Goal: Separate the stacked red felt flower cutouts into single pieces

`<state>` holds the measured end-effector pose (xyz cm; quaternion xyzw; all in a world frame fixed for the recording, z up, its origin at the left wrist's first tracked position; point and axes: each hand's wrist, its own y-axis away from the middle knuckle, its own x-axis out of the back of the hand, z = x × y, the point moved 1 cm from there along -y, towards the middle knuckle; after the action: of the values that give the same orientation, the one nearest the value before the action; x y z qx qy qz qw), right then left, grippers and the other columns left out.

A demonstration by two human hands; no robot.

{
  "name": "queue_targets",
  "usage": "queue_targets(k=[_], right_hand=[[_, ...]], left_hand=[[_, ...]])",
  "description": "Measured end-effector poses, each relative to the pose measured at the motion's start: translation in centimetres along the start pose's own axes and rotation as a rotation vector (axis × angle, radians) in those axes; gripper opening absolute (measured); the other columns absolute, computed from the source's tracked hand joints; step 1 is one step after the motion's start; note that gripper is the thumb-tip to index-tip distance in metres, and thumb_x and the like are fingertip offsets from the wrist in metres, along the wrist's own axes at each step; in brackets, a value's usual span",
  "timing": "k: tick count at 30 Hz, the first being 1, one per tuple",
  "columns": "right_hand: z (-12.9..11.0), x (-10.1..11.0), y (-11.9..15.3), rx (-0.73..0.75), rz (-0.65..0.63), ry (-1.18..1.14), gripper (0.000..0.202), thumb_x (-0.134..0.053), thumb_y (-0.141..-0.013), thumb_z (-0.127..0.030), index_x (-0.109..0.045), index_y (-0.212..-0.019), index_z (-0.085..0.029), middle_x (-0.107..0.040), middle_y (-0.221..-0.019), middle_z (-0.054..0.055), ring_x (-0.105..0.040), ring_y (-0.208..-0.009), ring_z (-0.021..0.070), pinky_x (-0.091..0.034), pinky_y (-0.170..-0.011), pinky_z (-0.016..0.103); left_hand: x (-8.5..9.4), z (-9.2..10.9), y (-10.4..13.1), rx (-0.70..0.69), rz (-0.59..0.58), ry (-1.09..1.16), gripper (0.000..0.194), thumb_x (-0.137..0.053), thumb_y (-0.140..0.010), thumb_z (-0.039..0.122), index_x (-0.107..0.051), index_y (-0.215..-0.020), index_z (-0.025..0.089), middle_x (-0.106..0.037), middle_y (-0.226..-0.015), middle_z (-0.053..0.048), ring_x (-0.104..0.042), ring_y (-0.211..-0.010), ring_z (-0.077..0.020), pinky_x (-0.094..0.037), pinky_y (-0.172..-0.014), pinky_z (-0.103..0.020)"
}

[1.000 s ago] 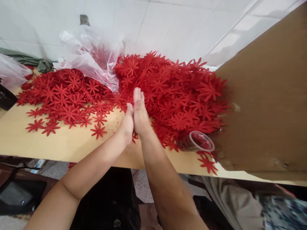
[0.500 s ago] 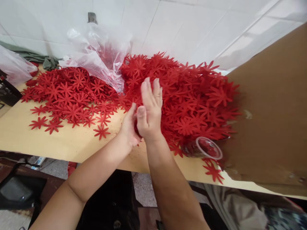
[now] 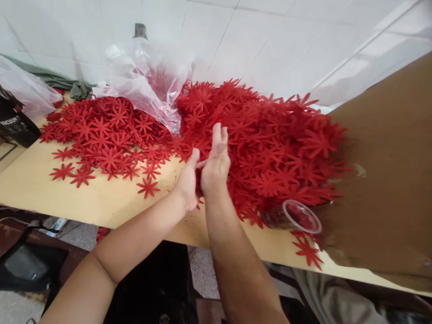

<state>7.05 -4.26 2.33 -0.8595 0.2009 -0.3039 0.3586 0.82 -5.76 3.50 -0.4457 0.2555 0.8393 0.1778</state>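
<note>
My left hand (image 3: pixel 189 181) and my right hand (image 3: pixel 216 166) face each other palm to palm above the front of the table. Something dark red shows in the narrow gap between them, pressed between the palms; its shape is mostly hidden. The right fingers point up and away, stretched out. On the left hand the thumb shows, while its other fingers are largely behind the right hand. Beyond and to the right lies a large heap of red star-shaped flower pieces (image 3: pixel 270 144). A flatter pile of the same pieces (image 3: pixel 104 130) spreads to the left.
A clear plastic bag (image 3: pixel 151 90) rests between the piles against the tiled wall. A clear plastic cup (image 3: pixel 301 217) lies on its side at the right front. Cardboard (image 3: pixel 388 180) stands at right, a black pouch (image 3: pixel 16 119) at far left.
The view has shifted slightly, moving the scene right and down. My right fingers have drawn closer together and the right thumb has moved from the front; the hands remain pressed around the red thing.
</note>
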Motion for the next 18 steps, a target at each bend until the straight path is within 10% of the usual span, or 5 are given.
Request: queue_targets(k=[12,18], right_hand=[[0.0,-1.3,-1.2,-0.047,0.055,-0.019,0.062,-0.006,-0.088,-0.056,-0.008,-0.144,-0.028,-0.014,-0.152,0.001,-0.003,-0.142,0.0197,-0.008,-0.114,0.052],[-2.4,-3.0,2.7,-0.007,-0.154,0.014,0.069,-0.008,-0.086,-0.06,-0.008,-0.145,-0.023,-0.019,-0.151,0.008,-0.011,-0.141,0.0236,-0.017,-0.112,0.054]], left_hand=[[0.5,0.7,0.0,-0.035,-0.041,0.039,0.049,-0.043,-0.082,0.052,-0.061,-0.109,0.016,-0.066,-0.106,-0.01,-0.055,-0.112,-0.0252,-0.043,-0.097,-0.037],[1.6,3.0,-1.4,-0.155,-0.05,0.038,0.052,-0.029,-0.085,0.058,-0.061,-0.11,0.025,-0.065,-0.107,-0.005,-0.054,-0.114,-0.0243,-0.044,-0.095,-0.04]])
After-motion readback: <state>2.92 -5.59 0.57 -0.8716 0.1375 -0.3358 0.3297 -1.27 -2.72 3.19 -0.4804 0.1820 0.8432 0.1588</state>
